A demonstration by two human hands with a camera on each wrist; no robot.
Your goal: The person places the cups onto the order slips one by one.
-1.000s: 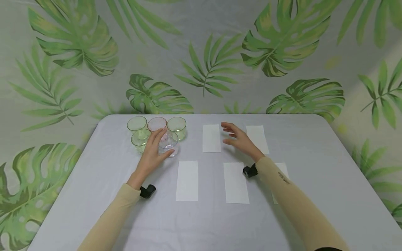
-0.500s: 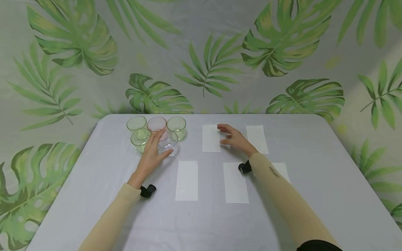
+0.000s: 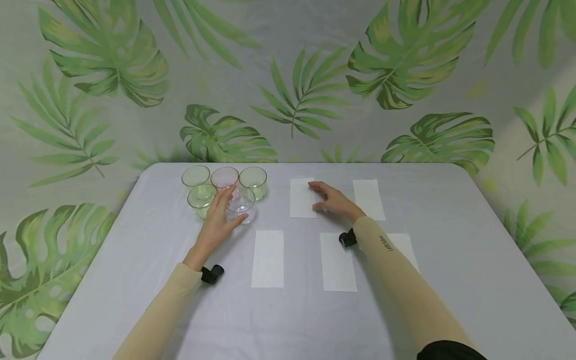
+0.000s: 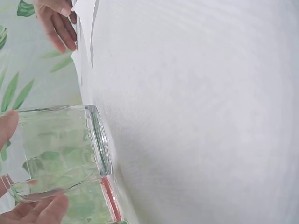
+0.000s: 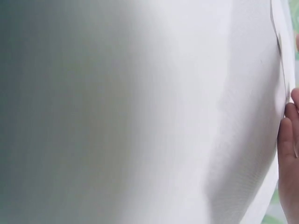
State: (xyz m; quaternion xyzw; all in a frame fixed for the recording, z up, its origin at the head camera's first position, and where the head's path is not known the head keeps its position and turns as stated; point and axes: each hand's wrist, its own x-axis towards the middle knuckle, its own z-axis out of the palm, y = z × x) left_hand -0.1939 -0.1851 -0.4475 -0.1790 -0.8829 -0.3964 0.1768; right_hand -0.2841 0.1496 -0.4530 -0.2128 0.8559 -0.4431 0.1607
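Note:
In the head view my left hand point(image 3: 215, 222) holds a clear glass point(image 3: 244, 201) at the front of a glass cluster. The left wrist view shows the thumb and fingers on opposite sides of this clear glass point(image 4: 58, 140), which stands upright on the cloth. A pink-rimmed glass point(image 3: 225, 176) is just behind, partly hidden by the fingers. My right hand point(image 3: 336, 202) holds nothing and hovers with loosely bent fingers over the right edge of a white paper card point(image 3: 301, 200). Only its fingers point(image 5: 286, 135) show at the right of the right wrist view.
Beside the held glass stand three green-rimmed glasses, one back left point(image 3: 195, 176), one front left point(image 3: 201, 196) and one back right point(image 3: 254, 185). More white cards lie flat: back right point(image 3: 369, 200), front left point(image 3: 268, 259), front middle point(image 3: 337, 265), and one partly under the right sleeve point(image 3: 400, 265).
My right hand has moved left and slightly nearer to me, from between the two back cards to the left one's edge. The left hand and the glasses stay in place.

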